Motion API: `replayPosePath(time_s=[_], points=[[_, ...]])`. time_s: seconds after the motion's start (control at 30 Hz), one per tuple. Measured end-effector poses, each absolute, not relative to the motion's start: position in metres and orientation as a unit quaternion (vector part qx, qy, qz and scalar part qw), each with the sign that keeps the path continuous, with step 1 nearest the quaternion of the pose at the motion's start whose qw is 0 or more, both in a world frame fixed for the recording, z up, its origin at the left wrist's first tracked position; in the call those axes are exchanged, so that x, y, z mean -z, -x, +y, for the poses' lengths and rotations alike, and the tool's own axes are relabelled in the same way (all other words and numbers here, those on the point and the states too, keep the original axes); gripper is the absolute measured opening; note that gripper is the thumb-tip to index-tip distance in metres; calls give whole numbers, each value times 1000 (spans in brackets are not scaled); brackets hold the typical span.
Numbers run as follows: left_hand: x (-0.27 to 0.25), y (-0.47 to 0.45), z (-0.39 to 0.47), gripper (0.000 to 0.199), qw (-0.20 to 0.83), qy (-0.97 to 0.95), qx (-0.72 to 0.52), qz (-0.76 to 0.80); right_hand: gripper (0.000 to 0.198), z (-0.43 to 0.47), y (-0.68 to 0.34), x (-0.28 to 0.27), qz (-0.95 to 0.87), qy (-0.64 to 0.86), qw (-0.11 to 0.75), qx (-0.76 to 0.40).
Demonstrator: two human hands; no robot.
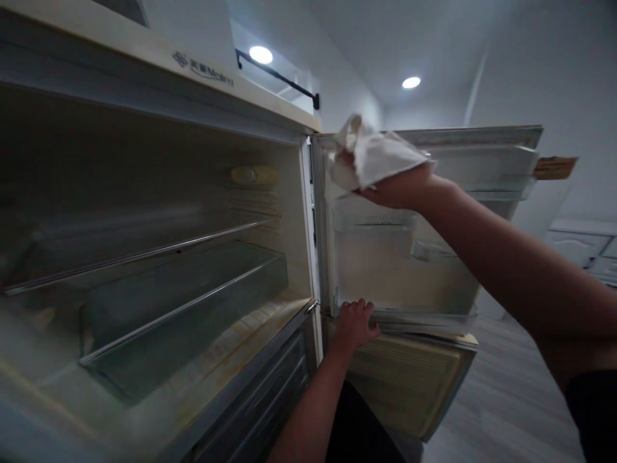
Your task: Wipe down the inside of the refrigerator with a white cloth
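Note:
A crumpled white cloth (388, 156) is in my right hand (400, 186), whose fingers are closed on it. The hand is raised near the hinge side of the open upper fridge door (385, 263), and the cloth is slightly blurred. Lower down, my left hand (355, 326) has its fingers curled over the rim of the clear bottom door bin (424, 319), at the end nearest the hinge. To the left stands the open fridge compartment with a glass shelf (144, 260) and a clear drawer (202, 328) inside. Yellowish stains mark the compartment floor.
Below, a second door (405, 386) also stands open, beside the lower compartment (260, 392). A brown piece (555, 168) sticks out past the upper door's outer edge. White cabinets (578, 247) are at the far right, above a grey wood-look floor (511, 386).

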State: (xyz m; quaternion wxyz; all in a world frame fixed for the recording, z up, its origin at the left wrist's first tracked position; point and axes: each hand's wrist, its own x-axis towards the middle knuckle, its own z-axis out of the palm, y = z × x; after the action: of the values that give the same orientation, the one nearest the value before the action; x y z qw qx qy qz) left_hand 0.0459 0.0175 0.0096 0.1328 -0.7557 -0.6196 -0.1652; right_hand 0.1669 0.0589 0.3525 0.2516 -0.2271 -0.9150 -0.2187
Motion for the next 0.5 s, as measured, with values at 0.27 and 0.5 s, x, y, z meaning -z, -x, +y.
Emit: replayPosePath(time_s=[0.27,0.5], points=[[-11,-39,10,46,123,762,161,-616,63,144,-136,-340,-925,165,158,304],[-11,-31,4,43,113,772,169,-602,46,114,-136,-350,-892,218,246,310]])
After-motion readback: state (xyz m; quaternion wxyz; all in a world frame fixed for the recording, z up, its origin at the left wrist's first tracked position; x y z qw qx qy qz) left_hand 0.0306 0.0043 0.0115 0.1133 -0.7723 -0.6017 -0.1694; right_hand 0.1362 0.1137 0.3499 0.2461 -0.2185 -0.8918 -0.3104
